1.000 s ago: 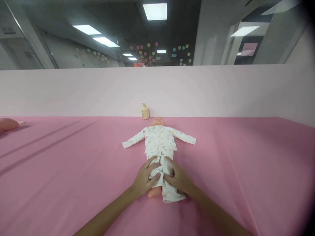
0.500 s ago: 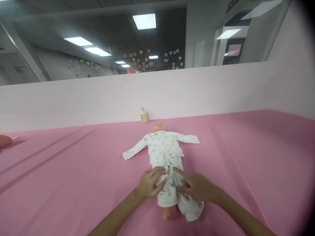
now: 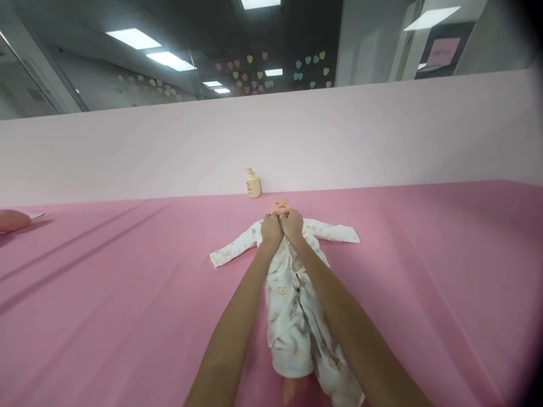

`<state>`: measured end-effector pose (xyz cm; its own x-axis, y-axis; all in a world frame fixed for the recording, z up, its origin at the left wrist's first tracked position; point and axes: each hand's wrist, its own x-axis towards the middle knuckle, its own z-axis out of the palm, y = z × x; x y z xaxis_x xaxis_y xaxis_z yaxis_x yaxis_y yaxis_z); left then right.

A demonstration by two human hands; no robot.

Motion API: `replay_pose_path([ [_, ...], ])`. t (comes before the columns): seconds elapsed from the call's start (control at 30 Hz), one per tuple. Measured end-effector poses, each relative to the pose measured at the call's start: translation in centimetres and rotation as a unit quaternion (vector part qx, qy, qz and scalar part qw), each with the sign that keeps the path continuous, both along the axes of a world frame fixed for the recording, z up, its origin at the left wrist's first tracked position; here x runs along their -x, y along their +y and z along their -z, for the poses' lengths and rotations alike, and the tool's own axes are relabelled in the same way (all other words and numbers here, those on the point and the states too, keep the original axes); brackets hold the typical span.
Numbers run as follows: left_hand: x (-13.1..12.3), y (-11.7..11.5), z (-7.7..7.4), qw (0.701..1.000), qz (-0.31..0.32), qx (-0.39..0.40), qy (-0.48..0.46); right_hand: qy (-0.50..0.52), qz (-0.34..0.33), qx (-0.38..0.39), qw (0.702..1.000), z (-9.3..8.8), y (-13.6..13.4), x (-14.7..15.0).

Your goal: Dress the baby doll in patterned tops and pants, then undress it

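Observation:
A baby doll [image 3: 280, 206] lies on its back, dressed in a white patterned shirt [image 3: 240, 244] with both sleeves spread out. White patterned trousers [image 3: 285, 308] cover its legs, and a bare foot pokes out of one trouser leg near the bottom edge. My left hand [image 3: 272, 229] is closed at the shirt's neckline, just below the doll's chin. Right beside it, my right hand [image 3: 292, 223] is closed on the other side of the neckline. Both sets of fingers are pinched on the shirt's collar, and my forearms cover part of its front.
A pale yellow pump bottle [image 3: 253, 185] stands behind the doll's head against the low white wall [image 3: 169, 152]. Pink sheeting [image 3: 127, 316] with creases covers the surface. At the far left edge lies part of a skin-coloured object [image 3: 13, 220].
Both hands have moved up from the trousers to the shirt's collar and closed there. The view has tilted downward, and the trouser legs now lie straighter.

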<state>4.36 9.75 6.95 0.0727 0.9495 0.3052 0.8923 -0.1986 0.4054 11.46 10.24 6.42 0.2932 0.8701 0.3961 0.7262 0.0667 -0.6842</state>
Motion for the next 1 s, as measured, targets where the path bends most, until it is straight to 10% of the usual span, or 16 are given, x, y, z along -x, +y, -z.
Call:
replay_pose_path([
  [1.0,0.9,1.3,1.5,0.990,0.016,0.005,-0.139,0.184,-0.024,-0.105,0.977,2.7,0.6,-1.6],
])
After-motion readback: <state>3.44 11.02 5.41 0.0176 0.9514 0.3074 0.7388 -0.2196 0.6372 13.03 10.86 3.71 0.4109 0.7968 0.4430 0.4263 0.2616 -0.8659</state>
